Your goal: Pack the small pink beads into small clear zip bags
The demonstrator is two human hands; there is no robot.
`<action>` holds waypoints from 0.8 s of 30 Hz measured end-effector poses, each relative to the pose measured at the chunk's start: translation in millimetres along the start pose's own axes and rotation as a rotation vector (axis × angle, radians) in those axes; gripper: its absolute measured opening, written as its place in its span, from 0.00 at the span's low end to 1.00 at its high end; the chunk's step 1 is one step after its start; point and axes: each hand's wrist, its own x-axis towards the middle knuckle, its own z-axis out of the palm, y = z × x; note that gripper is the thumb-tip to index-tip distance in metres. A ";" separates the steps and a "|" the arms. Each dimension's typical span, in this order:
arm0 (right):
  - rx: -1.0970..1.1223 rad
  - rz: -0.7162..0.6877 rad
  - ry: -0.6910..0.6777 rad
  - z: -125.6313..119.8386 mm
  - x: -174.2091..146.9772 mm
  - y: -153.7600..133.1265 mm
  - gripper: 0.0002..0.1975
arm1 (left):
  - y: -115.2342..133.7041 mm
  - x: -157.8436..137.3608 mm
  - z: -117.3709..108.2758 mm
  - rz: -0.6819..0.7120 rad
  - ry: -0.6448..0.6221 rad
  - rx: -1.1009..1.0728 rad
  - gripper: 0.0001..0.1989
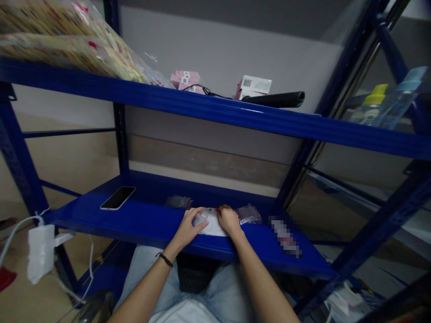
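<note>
On the blue lower shelf in front of me lies a white sheet or cloth (214,226). My left hand (189,226) is at its left side, thumb and fingers curved round a small clear plastic bag (200,219). The right hand (229,219) rests on the sheet's right side with its fingers curled down. Small dark red bits show by those fingertips, but what they pinch is hidden. Just right of that hand is a pile of clear plastic packets (249,214) with reddish contents. Behind my left hand lie more clear packets (179,202).
A phone (118,198) lies at the shelf's left. A pixelated item (285,237) is at the right. Overhead, the upper shelf edge (215,110) carries bagged goods (67,45), pink boxes (186,80) and a black tube (276,99). A white power adapter (41,253) hangs at left.
</note>
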 end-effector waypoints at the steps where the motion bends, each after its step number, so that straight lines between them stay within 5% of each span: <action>1: 0.001 0.000 -0.002 1.2 1.5 -0.1 0.14 | -0.8 -0.3 0.2 -0.005 -0.002 -0.002 0.22; 7: 0.036 0.003 0.004 7.0 12.0 1.7 0.14 | 0.7 -3.2 -1.9 0.012 -0.024 -0.009 0.23; 12: 0.113 -0.024 0.044 -14.6 13.5 5.8 0.13 | 3.5 -4.2 -4.4 0.006 -0.001 0.008 0.22; 18: 0.745 -0.188 0.056 -48.3 -6.6 -6.7 0.16 | 8.9 -4.7 -5.6 0.019 0.031 0.010 0.21; 24: 0.729 -0.298 -0.024 -55.4 -16.6 -36.6 0.12 | 8.7 -6.0 -0.8 0.043 0.007 0.060 0.24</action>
